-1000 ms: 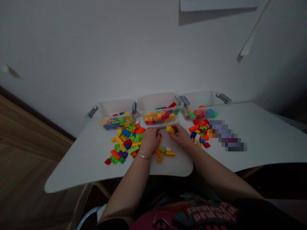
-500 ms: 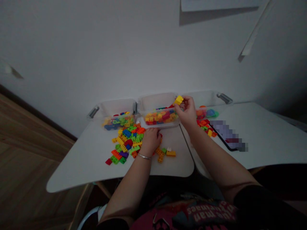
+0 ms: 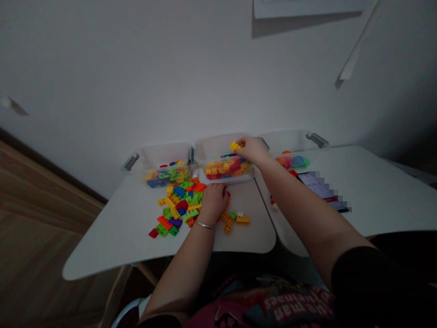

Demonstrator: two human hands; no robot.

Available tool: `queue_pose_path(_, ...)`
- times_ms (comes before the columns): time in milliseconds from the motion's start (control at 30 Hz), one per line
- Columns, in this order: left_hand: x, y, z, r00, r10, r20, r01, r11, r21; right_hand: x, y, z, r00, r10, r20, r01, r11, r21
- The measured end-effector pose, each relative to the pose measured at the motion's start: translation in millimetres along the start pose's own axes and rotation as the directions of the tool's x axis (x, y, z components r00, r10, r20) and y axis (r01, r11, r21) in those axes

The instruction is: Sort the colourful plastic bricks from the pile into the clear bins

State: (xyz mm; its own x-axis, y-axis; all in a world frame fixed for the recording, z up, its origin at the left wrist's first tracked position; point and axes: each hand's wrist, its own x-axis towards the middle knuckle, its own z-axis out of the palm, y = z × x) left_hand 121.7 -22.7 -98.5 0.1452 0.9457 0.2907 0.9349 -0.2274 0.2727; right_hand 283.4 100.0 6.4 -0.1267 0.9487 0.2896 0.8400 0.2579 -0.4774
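Above the middle clear plastic box (image 3: 223,179), my right hand (image 3: 254,151) pinches a yellow toy brick (image 3: 235,146) between thumb and fingers. Bricks of several colours, mostly yellow and red on the near side, lie inside that box. My left hand (image 3: 214,200), with a thin bracelet at the wrist, rests at the right side of a loose pile of colourful bricks (image 3: 182,205) on the white table. Its fingers curl down, and what they hold, if anything, is hidden. Right of this hand lie a few yellow-orange bricks (image 3: 227,221), a green one and a white one.
A left clear box (image 3: 164,150) holds more small coloured pieces. A right clear box (image 3: 287,139) contains orange, blue and green round pieces. Near my right forearm lies a phone (image 3: 319,189), partly pixelated. Two white tabletops (image 3: 109,241) meet at a seam, against the wall behind.
My right hand has moved left with the yellow brick, from the middle box's right end to over its inside. My left hand has stayed on the pile.
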Motion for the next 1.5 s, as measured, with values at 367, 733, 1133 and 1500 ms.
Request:
queue_pose_path(367, 1, -1, 0.6, 1.0, -0.007, -0.012, 0.007, 1.0, -0.021, 1, 2, 7, 0.995, -0.094, -0.036, 0.097, 0.992, 0.083)
queue_pose_path(733, 1, -4, 4.8, 0.995, -0.08, -0.066, 0.066, 0.98, -0.189, -97, 25, 56, 0.79, -0.551, -0.269, 0.604, 0.775, 0.188)
queue_pose_path(1133, 1, -5, 4.3, 0.996, -0.074, -0.051, 0.064, 0.983, -0.171, -116, 40, 92, 0.802, -0.578, 0.148, 0.547, 0.812, 0.205)
queue_pose_path(1500, 0, -3, 0.7, 1.0, 0.014, -0.026, -0.015, 0.998, -0.061, -118, 39, 82, 0.946, -0.306, 0.11, 0.314, 0.947, -0.064)
